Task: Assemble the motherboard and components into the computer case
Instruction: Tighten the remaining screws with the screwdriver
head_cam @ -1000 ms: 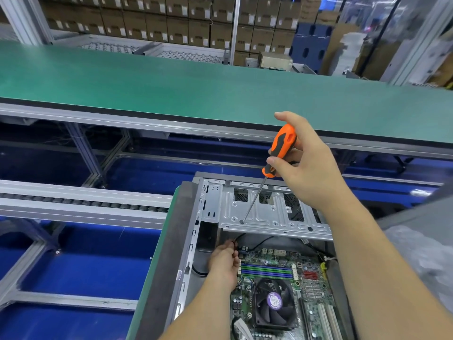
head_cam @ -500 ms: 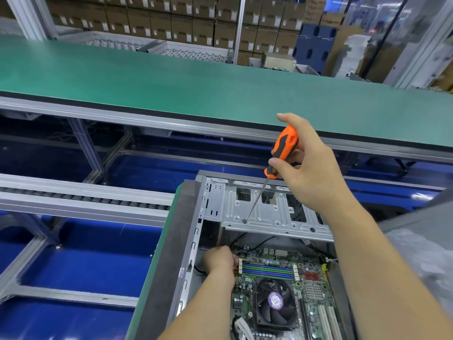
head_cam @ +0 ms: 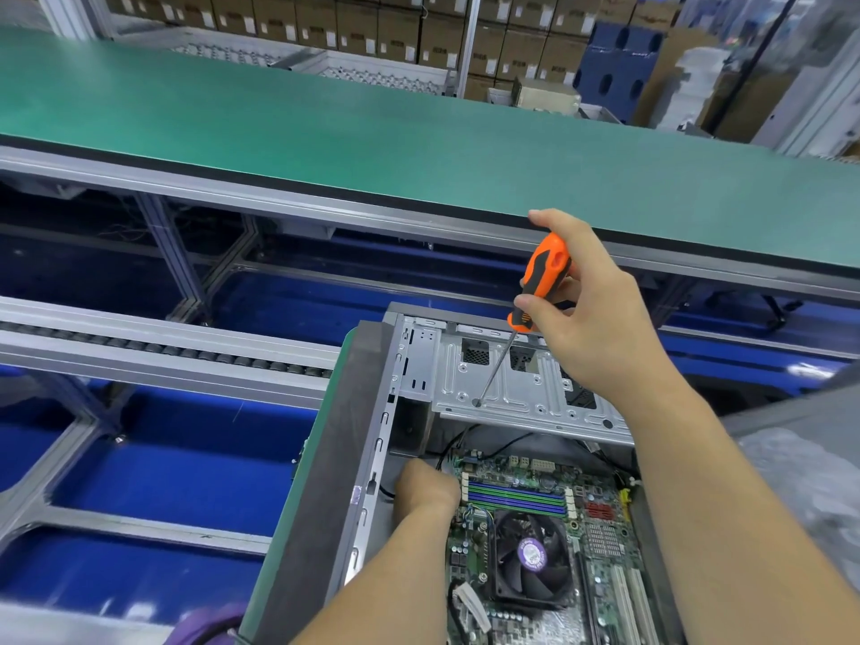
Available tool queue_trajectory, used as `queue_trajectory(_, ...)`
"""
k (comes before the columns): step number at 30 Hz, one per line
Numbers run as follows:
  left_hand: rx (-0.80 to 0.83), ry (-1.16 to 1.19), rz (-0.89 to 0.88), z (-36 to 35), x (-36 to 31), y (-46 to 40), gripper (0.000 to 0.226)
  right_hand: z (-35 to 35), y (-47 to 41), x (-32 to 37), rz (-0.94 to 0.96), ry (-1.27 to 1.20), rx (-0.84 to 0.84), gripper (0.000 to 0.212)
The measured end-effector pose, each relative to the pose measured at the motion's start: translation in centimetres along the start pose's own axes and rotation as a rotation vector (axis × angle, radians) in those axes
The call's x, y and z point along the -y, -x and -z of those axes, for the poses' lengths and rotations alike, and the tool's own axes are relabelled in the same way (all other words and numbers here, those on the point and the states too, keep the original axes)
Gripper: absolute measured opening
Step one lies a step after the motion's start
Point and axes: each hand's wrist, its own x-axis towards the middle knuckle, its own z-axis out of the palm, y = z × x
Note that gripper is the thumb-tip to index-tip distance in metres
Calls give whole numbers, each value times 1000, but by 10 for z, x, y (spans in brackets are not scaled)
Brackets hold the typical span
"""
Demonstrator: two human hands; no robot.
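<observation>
An open grey computer case (head_cam: 372,439) lies on its side in front of me. Inside it sits the green motherboard (head_cam: 600,537) with a black CPU fan (head_cam: 530,560) and purple-green memory slots. My right hand (head_cam: 591,318) grips an orange and black screwdriver (head_cam: 540,281), its tip resting on a screw hole in the silver drive bay plate (head_cam: 521,388). My left hand (head_cam: 426,486) reaches down inside the case at the motherboard's far left corner, by thin black cables; its fingers are hidden from me.
A long green conveyor belt (head_cam: 419,132) runs across behind the case. A roller rail (head_cam: 163,351) and blue floor lie to the left. Stacked cardboard boxes (head_cam: 395,25) fill the background. Grey wrapped material (head_cam: 809,481) lies at the right.
My left hand has slid back toward me along the motherboard's left edge. The right hand and screwdriver have stayed on the same screw hole.
</observation>
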Motion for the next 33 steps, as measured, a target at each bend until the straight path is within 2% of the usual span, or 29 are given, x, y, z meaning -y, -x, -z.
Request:
queue_trajectory(14, 15, -22, 0, 2, -1, 4, 30, -7, 2, -1, -38, 43, 10, 76)
queue_trajectory(33, 2, -24, 0, 3, -4, 7, 22, -9, 3, -2, -28, 32, -8, 69)
